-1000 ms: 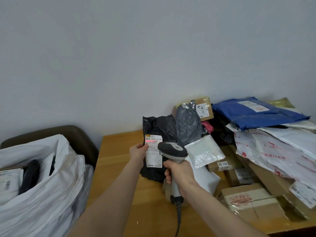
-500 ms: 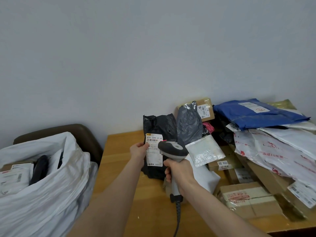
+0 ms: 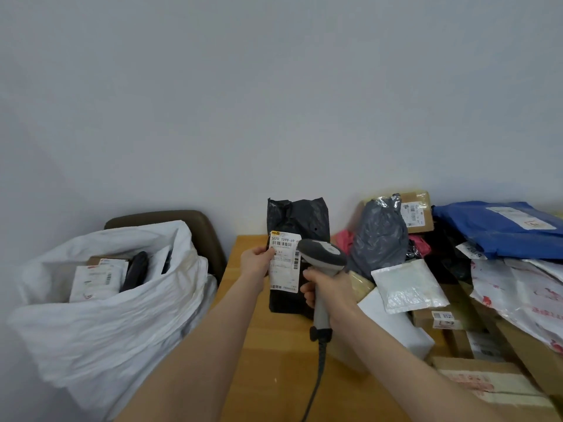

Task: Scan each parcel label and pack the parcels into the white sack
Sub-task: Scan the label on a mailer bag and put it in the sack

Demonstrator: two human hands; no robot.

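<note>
Left of my table (image 3: 274,376) stands the sack (image 3: 100,330), a chair (image 3: 195,226) behind it — the heap of parcels (image 3: 408,287) lies on the table's right side.

A parcel-sorting corner of a plain room: piled parcels (image 3: 475,269) on a wooden table (image 3: 274,360), handheld scanner (image 3: 323,257), white sack (image 3: 100,324).

Black parcel (image 3: 297,220) in left hand (image 3: 257,263), scanner (image 3: 323,257) in right hand (image 3: 330,287).
</note>
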